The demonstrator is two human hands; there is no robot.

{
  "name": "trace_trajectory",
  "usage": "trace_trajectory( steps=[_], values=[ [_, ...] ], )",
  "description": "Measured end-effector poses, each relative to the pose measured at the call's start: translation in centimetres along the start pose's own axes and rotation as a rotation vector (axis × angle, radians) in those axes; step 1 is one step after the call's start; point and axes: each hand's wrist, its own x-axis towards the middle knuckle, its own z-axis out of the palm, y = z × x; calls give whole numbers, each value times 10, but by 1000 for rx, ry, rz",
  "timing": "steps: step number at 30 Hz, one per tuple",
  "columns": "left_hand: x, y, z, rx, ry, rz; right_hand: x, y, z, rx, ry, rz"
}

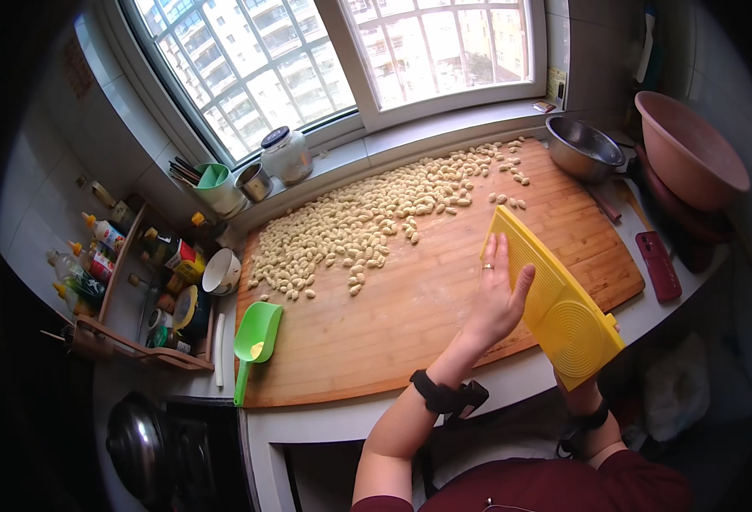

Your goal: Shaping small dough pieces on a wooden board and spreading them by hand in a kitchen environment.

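A yellow ridged plastic board (555, 294), with straight grooves and a ringed pattern, is tilted above the right part of a wooden board (414, 320). My left hand (501, 291) lies against its left side, fingers extended and thumb apart; whether it grips the edge is unclear. My right hand (577, 384) holds the yellow board from behind at its lower end, mostly hidden by it. Many small ridged dough pieces (363, 217) are spread along the back of the wooden board. A green plastic scoop (257, 333) with a little yellowish matter inside rests at the board's left edge.
A metal bowl (584, 150) and a pink basin (690, 150) stand at the right, near a red phone (658, 265). Bottles fill a wooden rack (120, 269) at the left, beside a white bowl (222, 272). A glass jar (286, 160) stands on the windowsill.
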Motion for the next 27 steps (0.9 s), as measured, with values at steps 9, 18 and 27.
trace_trajectory(
  steps=[9,18,27],
  values=[
    [-5,18,15,-162,-27,-58,2,-11,7,437,-176,326],
    [-6,9,25,-278,-45,-53,10,-23,30,411,-39,421],
    [-11,7,42,-356,-18,-186,12,-30,38,375,66,433]
  ],
)
